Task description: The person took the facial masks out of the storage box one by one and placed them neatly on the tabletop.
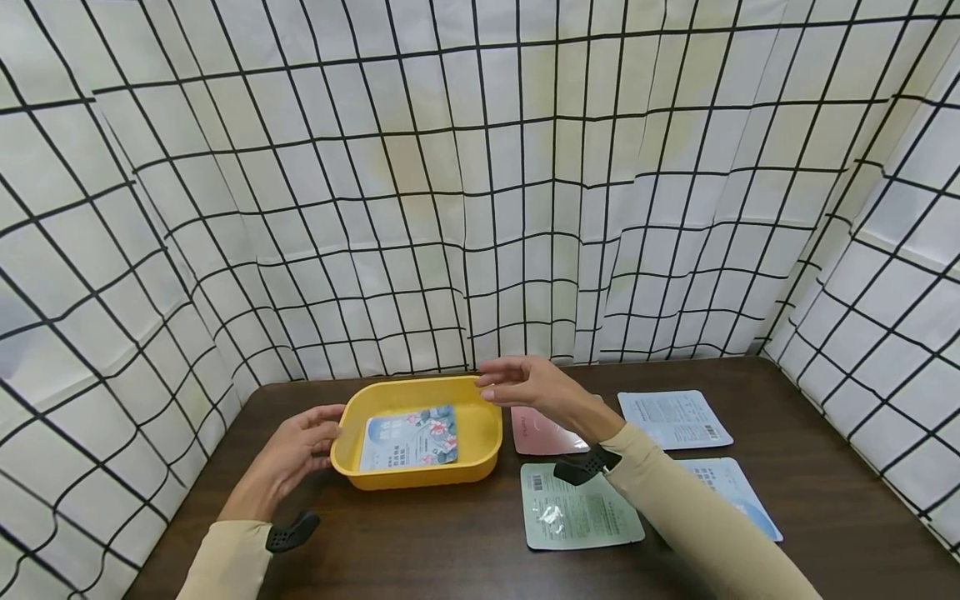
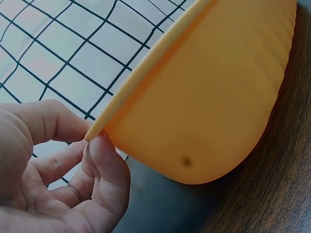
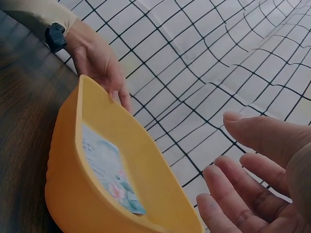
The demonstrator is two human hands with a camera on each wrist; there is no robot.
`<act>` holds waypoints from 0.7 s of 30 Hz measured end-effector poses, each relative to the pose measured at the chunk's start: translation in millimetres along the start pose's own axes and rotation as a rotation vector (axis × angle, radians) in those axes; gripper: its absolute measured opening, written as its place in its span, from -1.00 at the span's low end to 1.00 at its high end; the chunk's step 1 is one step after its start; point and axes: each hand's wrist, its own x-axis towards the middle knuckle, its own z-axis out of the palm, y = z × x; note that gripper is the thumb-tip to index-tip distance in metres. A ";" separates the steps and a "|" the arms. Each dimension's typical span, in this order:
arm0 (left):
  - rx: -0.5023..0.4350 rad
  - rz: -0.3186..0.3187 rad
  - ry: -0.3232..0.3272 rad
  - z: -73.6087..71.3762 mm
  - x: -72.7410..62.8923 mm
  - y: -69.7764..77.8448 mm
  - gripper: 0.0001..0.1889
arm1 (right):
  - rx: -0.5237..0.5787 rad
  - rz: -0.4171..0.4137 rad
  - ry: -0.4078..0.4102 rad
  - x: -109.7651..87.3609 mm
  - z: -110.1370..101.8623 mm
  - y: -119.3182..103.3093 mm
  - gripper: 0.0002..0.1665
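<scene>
A yellow plastic basin (image 1: 416,477) stands on the table, with a light blue flower-printed flat packet (image 1: 411,437) lying inside it. My left hand (image 1: 298,450) pinches the basin's left rim between thumb and fingers, as the left wrist view shows up close. At the basin's right end, my right hand (image 1: 534,387) hovers with fingers apart and nothing in it; the right wrist view shows a gap between it and the basin. Below that hand lies a pink packet (image 1: 543,433), partly hidden by the wrist.
A green packet (image 1: 573,517) lies in front of the pink one, partly under the right forearm. Two light blue packets lie at the right, one farther back (image 1: 675,417), the other nearer (image 1: 735,492). Grid-patterned white curtains (image 1: 510,208) enclose the dark wooden table (image 1: 405,542).
</scene>
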 end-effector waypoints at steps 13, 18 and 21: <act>-0.002 -0.007 0.007 -0.2 0.4 0.3 -0.41 | -0.001 -0.025 -0.031 18.3 13.9 4.7 -0.21; -0.006 -0.009 0.010 -0.1 0.3 -0.1 -0.41 | 0.015 -0.008 -0.037 24.3 18.9 6.0 -0.28; -0.012 -0.009 0.011 0.1 0.3 0.3 -0.42 | 0.011 -0.003 -0.037 27.7 21.2 6.9 -0.27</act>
